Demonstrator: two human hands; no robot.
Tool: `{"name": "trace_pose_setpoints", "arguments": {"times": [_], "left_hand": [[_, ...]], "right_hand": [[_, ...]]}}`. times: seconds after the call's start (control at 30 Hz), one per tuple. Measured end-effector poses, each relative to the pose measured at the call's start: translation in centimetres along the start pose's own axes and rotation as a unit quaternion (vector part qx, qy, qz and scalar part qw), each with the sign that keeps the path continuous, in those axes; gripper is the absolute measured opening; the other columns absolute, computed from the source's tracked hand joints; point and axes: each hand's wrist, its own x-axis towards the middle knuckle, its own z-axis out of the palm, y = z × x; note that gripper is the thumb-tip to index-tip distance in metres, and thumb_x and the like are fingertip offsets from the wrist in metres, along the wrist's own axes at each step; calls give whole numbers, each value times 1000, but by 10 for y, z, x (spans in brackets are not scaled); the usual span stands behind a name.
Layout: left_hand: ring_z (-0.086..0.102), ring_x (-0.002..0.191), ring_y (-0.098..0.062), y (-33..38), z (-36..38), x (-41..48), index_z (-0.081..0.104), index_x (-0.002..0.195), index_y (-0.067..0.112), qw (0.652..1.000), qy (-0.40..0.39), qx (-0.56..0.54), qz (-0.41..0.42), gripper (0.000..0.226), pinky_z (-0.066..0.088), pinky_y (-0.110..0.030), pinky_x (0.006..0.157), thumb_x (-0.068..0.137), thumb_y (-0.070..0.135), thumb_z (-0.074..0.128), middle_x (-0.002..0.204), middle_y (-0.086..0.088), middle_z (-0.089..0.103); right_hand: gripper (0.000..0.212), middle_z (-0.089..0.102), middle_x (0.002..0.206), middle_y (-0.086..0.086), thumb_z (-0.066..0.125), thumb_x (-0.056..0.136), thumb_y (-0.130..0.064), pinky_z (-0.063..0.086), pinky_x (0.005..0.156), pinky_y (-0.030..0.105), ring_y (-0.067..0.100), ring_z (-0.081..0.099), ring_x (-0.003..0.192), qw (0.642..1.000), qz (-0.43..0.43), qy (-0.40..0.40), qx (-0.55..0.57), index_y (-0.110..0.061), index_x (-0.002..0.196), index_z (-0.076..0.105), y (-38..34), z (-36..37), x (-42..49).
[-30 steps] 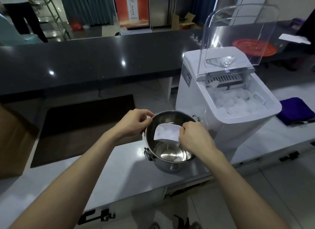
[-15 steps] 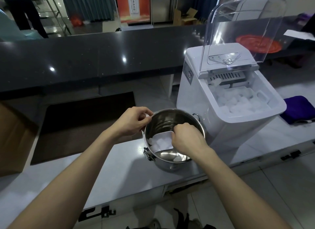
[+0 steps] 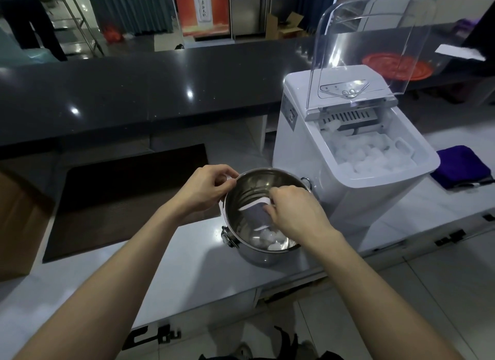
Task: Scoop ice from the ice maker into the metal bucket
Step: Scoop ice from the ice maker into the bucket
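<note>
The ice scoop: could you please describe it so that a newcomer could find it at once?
Start at the white ice maker; the metal bucket stands just left of it in the picture. Inside, the right hand holds the scoop, the only pale flat-sided piece, tipped down above the ice cubes.

A bar-style service counter: long glossy black countertop (image 3: 134, 97), white box-shaped ice maker (image 3: 302, 156) with clear lid, orange-red poster (image 3: 201, 10) beyond

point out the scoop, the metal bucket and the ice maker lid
scoop (image 3: 255, 216), head view, white body
metal bucket (image 3: 254, 185), head view, bare inner wall
ice maker lid (image 3: 375, 38), head view, clear raised panel
</note>
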Motion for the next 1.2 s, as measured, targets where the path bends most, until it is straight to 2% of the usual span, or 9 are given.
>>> {"name": "trace_pose_setpoints", "arguments": {"times": [0.1,0.3,0.5,0.6,0.77,0.9,1.0,1.1,1.2], "left_hand": [[71,67,-9,1,0,2,76,114,30,1000,5,1,-13,14,59,-30,64,108,31,64,75,9,74],[71,69,-4,0,-4,3,79,115,32,1000,8,4,-22,16,51,-19,65,107,35,66,77,11,75],[67,95,-2,13,-6,12,75,124,31,997,57,41,6,22,55,-26,85,106,38,66,106,14,70],[65,96,-2,30,-5,24,73,128,31,996,73,45,37,24,52,-24,87,105,37,66,107,14,65],[67,103,-4,74,4,47,69,134,31,995,79,19,65,28,58,-30,94,106,37,64,116,12,67],[66,106,-5,111,19,65,62,141,32,991,111,-12,78,36,59,-35,97,106,38,65,124,10,65],[64,115,-4,133,32,75,58,146,35,988,123,-23,94,42,59,-34,102,105,40,66,134,8,57],[63,123,-8,148,48,83,56,147,43,990,118,-25,70,45,59,-39,105,103,49,66,145,10,46],[55,132,-12,150,62,87,54,147,47,989,139,6,46,48,56,-42,108,101,55,66,150,13,39]], "right_hand": [[23,70,98,6,55,103,-36,35,72,36,32,65,95,999,21,36,21,-15,96,63,3,-13,-3],[27,71,84,6,56,100,-37,47,67,37,32,65,80,993,56,97,45,-16,92,69,8,-43,-8],[30,74,79,2,60,100,-41,57,67,35,23,67,73,976,77,178,99,-18,87,74,22,-71,-14],[30,74,81,3,62,100,-40,57,69,35,23,68,74,966,92,213,116,-16,90,76,39,-86,-16],[28,76,85,0,63,101,-39,58,76,37,23,69,81,948,124,261,137,-17,90,78,85,-107,-21],[33,78,92,1,60,102,-42,57,79,40,28,69,87,945,144,261,138,-17,94,79,133,-117,-13],[37,77,92,6,58,103,-45,52,75,39,32,67,86,954,141,239,116,-16,92,77,170,-121,-5],[37,76,92,6,56,104,-47,48,72,38,32,67,85,964,130,210,97,-16,95,75,205,-122,4],[37,76,93,8,57,104,-47,53,75,40,33,68,86,972,106,194,81,-15,96,74,232,-123,9]]}}
